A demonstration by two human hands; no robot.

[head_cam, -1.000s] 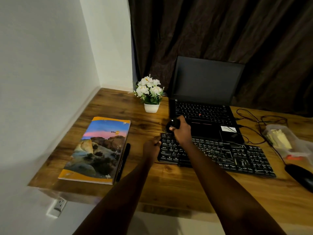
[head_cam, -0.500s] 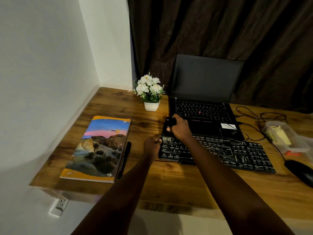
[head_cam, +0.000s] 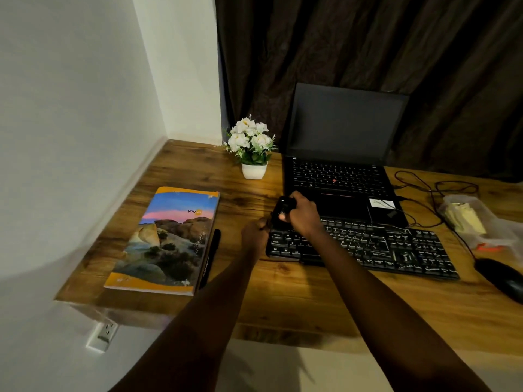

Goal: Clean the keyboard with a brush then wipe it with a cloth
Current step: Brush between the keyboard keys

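Barely any change vs 0.5 s ago: right hand (head_cam: 304, 219) in the same spot at the far-left corner of the keyboard (head_cam: 368, 247), left hand (head_cam: 253, 236) still at its left end. Slight view shift only.

Right fingers wrapped tight round the brush (head_cam: 283, 206): black, stubby, rounded body. Bristles hidden by hand and shadow. Brush held over the far-left keys, just in front of the laptop (head_cam: 339, 176).

Left fingers curled together, against the keyboard's left edge. Gripping or just bracing: cannot tell.

Keyboard: black plastic, flat, full-width, white legends, lying flat on the desk (head_cam: 283, 301) right up against the laptop's front edge. Desk: brown wood grain, matte.

Laptop: matte black, lid up, screen dark, red nub mid-keys.

Left of the hands: glossy landscape-cover book (head_cam: 169, 241), black pen (head_cam: 210, 256) alongside its right edge.

Containers:
- small white pot (head_cam: 254, 171), white flowers (head_cam: 250, 137) with green leaves in it
- crinkled clear plastic bag (head_cam: 495, 230) at right, pale yellow contents (head_cam: 464, 222), not identifiable

Black mouse (head_cam: 501, 278) near the bag, thin black cable (head_cam: 433, 190) looped behind. Dark creased curtain (head_cam: 368, 38) at back.
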